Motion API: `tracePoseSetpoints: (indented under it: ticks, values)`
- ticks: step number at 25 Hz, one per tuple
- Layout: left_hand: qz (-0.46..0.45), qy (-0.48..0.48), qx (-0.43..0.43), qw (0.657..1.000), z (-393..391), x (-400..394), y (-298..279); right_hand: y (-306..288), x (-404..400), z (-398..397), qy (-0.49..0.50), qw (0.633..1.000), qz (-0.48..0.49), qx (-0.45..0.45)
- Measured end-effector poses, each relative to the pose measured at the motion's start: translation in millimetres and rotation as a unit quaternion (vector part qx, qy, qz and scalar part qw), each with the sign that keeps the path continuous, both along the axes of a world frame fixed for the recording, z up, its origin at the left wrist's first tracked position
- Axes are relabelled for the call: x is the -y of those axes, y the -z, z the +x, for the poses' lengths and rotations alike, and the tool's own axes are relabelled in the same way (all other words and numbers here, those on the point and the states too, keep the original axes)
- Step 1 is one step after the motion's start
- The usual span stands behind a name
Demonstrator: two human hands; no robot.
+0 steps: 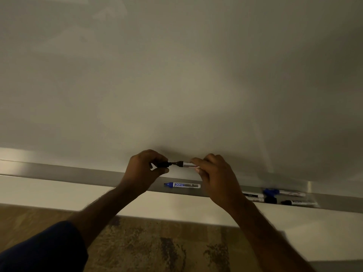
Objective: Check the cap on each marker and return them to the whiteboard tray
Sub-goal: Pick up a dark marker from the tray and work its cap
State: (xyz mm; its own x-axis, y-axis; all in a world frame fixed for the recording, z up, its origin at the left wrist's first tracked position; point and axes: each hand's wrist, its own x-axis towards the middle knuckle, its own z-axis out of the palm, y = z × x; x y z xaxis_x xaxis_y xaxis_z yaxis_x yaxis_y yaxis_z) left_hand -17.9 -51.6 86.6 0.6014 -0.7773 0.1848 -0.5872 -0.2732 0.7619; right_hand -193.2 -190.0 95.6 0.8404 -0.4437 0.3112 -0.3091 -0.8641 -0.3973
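I hold a black marker (184,164) level in front of the whiteboard, just above the tray (78,173). My right hand (214,177) grips its white barrel. My left hand (145,169) pinches the black cap (164,164), which sits just off the marker's tip with a small gap showing. A blue-capped marker (182,185) lies in the tray directly below my hands. Further right in the tray lie several more markers (282,197), blue-capped and black-capped, partly hidden behind my right wrist.
The whiteboard (176,75) fills the upper view. Below the tray runs a pale wall strip (49,193), then a patterned carpet (157,246) and wooden flooring at the lower left. A dark blue sleeve covers my left upper arm.
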Motion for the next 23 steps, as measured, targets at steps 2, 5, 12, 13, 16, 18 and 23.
tracePoseSetpoints:
  ticks: [2,5,12,13,16,18,23]
  values:
    - [0.009,0.014,0.011,1.000,-3.8,2.0,-4.7,-3.4,-1.8,-1.9,-0.008,1.000,-0.003,0.000]
    - [0.006,0.031,0.022,0.999,-9.4,4.5,-11.0,-7.5,-2.7,-4.0,-0.018,1.000,-0.004,-0.002]
    - [0.034,0.057,-0.011,0.998,-19.4,4.4,-18.7,-10.7,2.1,-11.6,-0.029,0.993,0.112,0.029]
    - [0.056,0.065,-0.024,0.996,-20.3,4.2,-17.7,-10.7,2.6,-12.3,-0.033,0.992,0.119,0.032]
    - [0.087,0.084,-0.024,0.992,-26.0,1.4,-16.6,-10.4,1.6,-12.9,-0.044,0.991,0.124,0.035]
    - [0.066,0.080,-0.014,0.995,-28.2,-1.7,-19.8,-10.6,1.7,-11.2,-0.044,0.991,0.121,0.039]
    - [0.026,0.071,0.044,0.996,-24.8,-2.0,-25.4,-12.1,-0.5,-0.7,-0.051,0.989,0.131,0.037]
